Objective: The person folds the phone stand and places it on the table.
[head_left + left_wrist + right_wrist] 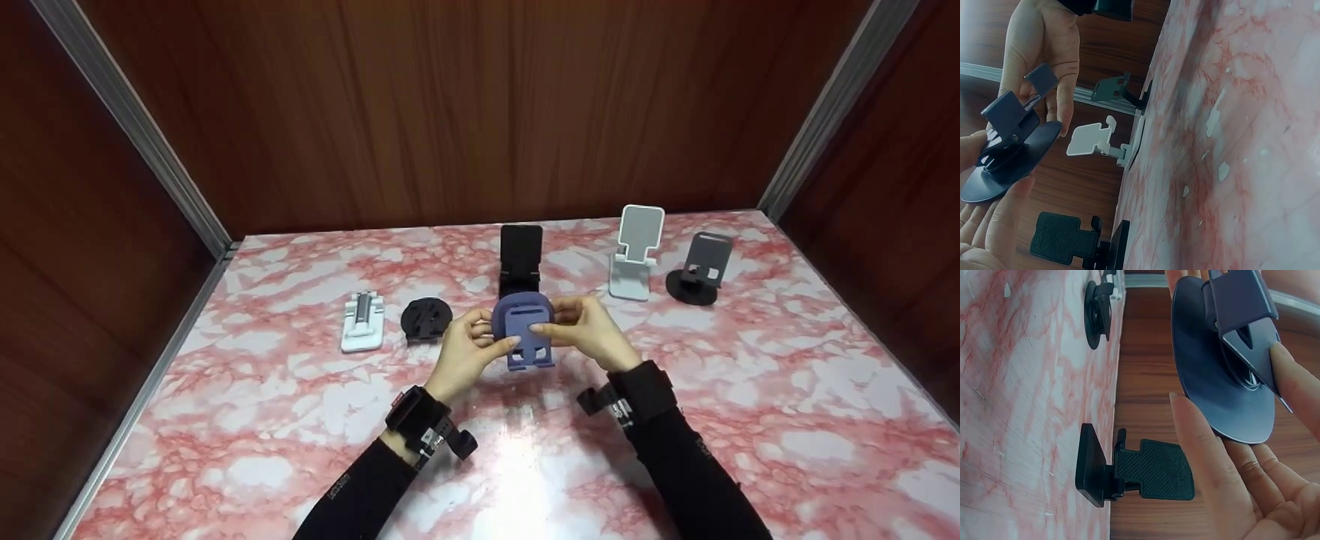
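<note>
Head view: left hand (466, 346) and right hand (592, 331) pinch opposite sides of one blue stand (527, 330), above the table (787, 405), hiding part of one upright black stand (520, 251) beyond. One folded white stand (363, 330) and one folded black stand (427, 319) lie left; one raised white stand (640, 234) and one grey stand (705, 259) sit far right. Left wrist view: left hand is cut off. Right wrist view: blue stand is cropped.

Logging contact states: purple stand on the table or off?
Off. Both wrist views show the purple stand clear of the table, held by the left fingers and right fingers.
</note>
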Available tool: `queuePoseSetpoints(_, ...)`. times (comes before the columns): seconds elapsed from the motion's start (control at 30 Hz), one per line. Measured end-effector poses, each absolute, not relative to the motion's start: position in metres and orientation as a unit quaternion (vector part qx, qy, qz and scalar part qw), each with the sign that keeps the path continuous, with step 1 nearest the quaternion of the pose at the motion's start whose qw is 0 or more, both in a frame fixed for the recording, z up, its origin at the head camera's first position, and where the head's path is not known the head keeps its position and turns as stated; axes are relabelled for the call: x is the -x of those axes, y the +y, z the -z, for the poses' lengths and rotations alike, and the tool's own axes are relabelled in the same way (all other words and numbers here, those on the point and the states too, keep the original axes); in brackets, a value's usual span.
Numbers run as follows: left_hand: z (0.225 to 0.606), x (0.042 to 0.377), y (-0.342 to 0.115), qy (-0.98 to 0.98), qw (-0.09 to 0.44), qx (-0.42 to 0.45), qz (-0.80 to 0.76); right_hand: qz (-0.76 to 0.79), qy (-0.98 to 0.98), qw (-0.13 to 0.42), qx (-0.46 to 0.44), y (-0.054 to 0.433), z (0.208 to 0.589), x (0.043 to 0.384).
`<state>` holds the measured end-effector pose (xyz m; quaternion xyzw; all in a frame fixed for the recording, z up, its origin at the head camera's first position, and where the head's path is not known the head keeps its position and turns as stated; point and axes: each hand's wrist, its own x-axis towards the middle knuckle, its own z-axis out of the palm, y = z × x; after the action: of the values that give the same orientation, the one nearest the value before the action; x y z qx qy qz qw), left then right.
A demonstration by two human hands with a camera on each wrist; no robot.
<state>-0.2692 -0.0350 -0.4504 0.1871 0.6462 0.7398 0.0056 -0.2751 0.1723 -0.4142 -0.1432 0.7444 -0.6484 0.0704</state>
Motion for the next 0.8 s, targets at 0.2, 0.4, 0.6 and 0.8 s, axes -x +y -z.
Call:
queuePoseSetpoints(0.2, 0.4525, 0.2689, -0.0351, 0.648, -0.004, -0.194, -0.736, 0.635, 0.758, 0.062, 0.136, 0.1721, 0.4146, 0.2757)
queuePoseSetpoints(0.4, 0.4541, 0.2691, -0.0353, 0.645, -0.007, -0.195, -0.739, 0.629, 0.763, 0.060, 0.133, 0.1721, 0.4151, 0.2756)
queuePoseSetpoints(0.6, 0.4529, 0.2694, -0.0355, 0.641, 0.001, -0.190, -0.744, 0.625, 0.767, 0.058, 0.129, 0.1716, 0.4155, 0.2762)
queuePoseSetpoints(0.8, 0.4515, 0.2707, -0.0369, 0.642, 0.022, -0.183, -0.744, 0.645, 0.750, 0.064, 0.130, 0.1718, 0.4147, 0.2753)
